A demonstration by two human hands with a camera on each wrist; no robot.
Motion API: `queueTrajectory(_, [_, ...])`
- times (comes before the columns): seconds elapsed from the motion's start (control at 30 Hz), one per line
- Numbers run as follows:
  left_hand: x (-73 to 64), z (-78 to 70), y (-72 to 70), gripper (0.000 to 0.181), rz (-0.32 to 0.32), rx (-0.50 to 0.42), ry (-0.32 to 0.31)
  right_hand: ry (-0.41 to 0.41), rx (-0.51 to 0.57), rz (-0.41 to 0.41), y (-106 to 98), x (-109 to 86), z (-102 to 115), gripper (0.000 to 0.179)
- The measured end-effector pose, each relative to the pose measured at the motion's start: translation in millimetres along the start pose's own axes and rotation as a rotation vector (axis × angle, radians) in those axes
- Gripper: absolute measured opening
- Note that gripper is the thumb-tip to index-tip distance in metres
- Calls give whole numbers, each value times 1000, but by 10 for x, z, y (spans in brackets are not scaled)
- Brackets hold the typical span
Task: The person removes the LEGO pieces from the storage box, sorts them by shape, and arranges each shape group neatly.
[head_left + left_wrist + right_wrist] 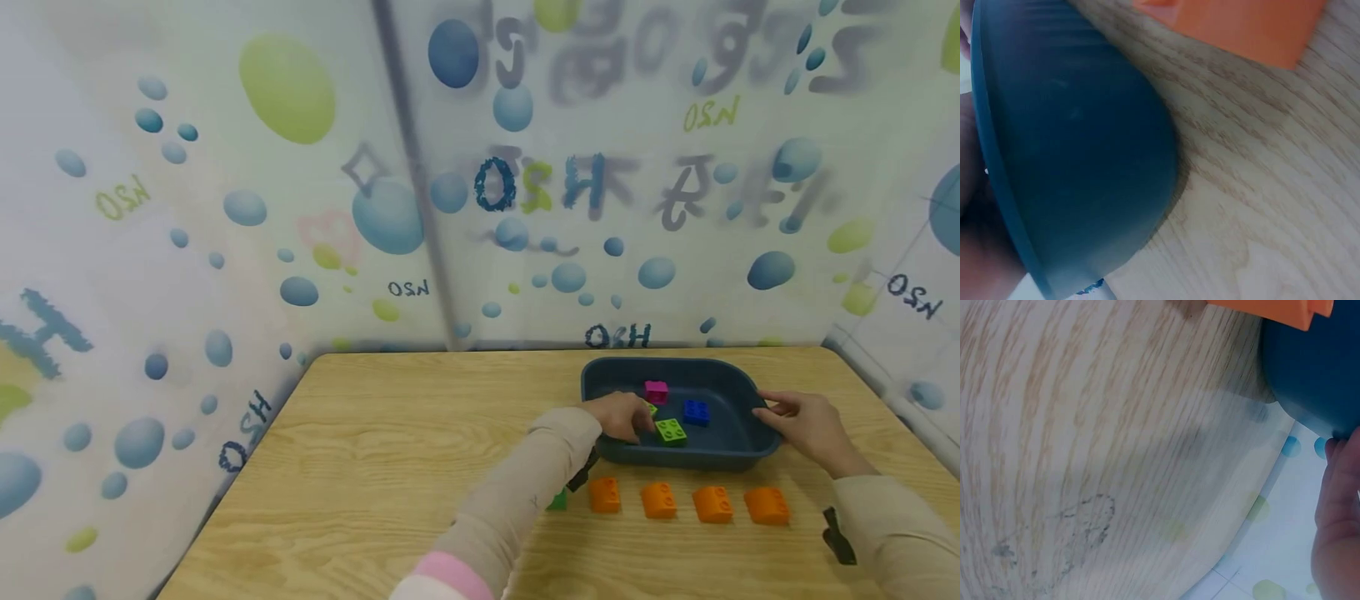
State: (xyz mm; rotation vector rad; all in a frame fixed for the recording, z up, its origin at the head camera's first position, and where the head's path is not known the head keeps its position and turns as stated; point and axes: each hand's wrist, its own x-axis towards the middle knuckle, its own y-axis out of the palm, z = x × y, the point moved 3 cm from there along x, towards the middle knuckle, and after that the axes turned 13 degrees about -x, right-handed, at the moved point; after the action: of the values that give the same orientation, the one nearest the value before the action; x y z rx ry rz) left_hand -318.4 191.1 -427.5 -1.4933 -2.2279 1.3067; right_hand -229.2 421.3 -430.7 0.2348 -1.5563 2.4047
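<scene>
A dark blue tray point(690, 458) stands at the table's back right. My left hand point(621, 416) reaches over its left side, fingers bent down inside. Beside those fingers are a lime building brick point(671, 432) and another lime brick, partly covered by the hand; whether the fingers hold one is hidden. A pink brick point(656, 392) and a blue brick point(696, 412) lie further in. At the right end, my right hand point(813, 427) pinches the tray's rim, thumb inside. The left wrist view shows mostly the tray's outer wall point(1085, 125).
In front of the tray, several orange bricks point(659, 500) form a row on the wooden table point(390, 450). A green brick point(558, 500) at the row's left end is partly behind my left sleeve. Patterned walls point(525, 292) enclose the table's back and sides.
</scene>
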Motion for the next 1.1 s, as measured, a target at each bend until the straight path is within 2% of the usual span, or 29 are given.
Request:
queueTrajectory(0.1, [15,17,-2,29,3,-14,-48,0,5,0,3,8,3,41])
queueTrajectory(0.17, [31,31,0,28,1,-28,-54,1,12,2,4,13,5,42])
queueTrajectory(0.43, [11,21,23,24,0,-74,22,6,-2,8,-14,9,18,42])
queueTrajectory(0.63, [9,27,28,25,-50,-77,41,6,0,22,-16,3,27,42])
queueTrajectory(0.73, [17,29,15,28,-58,-89,23,3,11,29,-17,0,27,43])
queueTrajectory(0.93, [13,10,20,30,11,-15,-54,15,37,37,-15,-10,22,42])
queueTrajectory(1.1, [37,24,64,30,-9,26,-96,13,34,34,-18,-16,28,42])
